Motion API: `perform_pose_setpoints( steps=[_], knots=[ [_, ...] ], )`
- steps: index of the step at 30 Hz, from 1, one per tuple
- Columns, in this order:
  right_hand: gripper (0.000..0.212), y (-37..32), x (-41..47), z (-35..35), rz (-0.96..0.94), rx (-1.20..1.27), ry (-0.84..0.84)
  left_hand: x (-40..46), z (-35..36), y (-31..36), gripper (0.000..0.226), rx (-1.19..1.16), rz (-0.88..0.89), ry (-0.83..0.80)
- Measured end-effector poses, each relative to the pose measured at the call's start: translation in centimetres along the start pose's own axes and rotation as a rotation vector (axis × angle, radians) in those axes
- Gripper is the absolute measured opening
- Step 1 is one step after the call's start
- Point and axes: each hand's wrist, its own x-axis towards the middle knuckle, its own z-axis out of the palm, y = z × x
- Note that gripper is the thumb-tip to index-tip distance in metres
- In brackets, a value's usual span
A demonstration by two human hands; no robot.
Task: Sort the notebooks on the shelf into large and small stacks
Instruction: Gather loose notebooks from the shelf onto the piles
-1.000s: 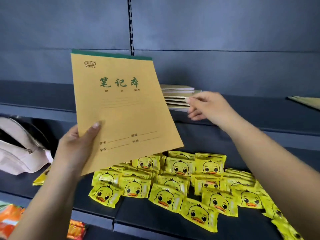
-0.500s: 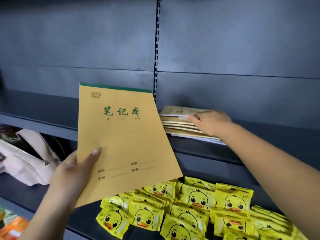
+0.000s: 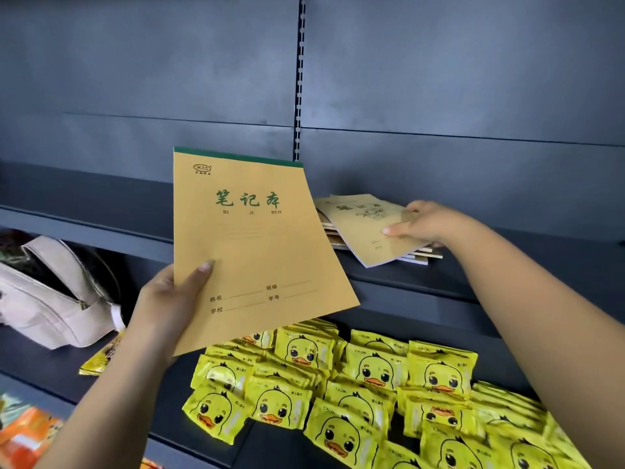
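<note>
My left hand (image 3: 169, 299) grips a large tan notebook (image 3: 257, 245) with a green top edge and green characters, held upright in front of the dark shelf (image 3: 507, 275). Behind its right edge a stack of notebooks (image 3: 419, 257) lies on that shelf. My right hand (image 3: 426, 223) pinches the right side of a small tan notebook (image 3: 365, 225) on top of the stack, turned askew and sticking out over the front. The stack's left part is hidden by the large notebook.
Several yellow duck-print packets (image 3: 372, 384) cover the lower shelf. A beige bag (image 3: 57, 292) sits at the left of that shelf. Orange packets (image 3: 23, 434) show at the bottom left. A slotted upright (image 3: 298, 79) divides the dark back panel.
My right hand has taken hold of the top small notebook and pulled it forward and askew off the stack. The large notebook stays held up in my left hand.
</note>
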Motion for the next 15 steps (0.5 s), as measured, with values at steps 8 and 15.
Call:
perform_pose_setpoints(
  steps=[8, 15],
  knots=[
    [0.016, 3.6, -3.8, -2.3, 0.228, 0.805, -0.184, 0.3, 1.0, 0.4, 0.014, 0.009, -0.016, -0.113],
    [0.014, 8.2, -10.2, -4.4, 0.175, 0.906, 0.06, -0.9, 4.6, 1.6, 0.013, -0.005, 0.03, -0.296]
  ],
)
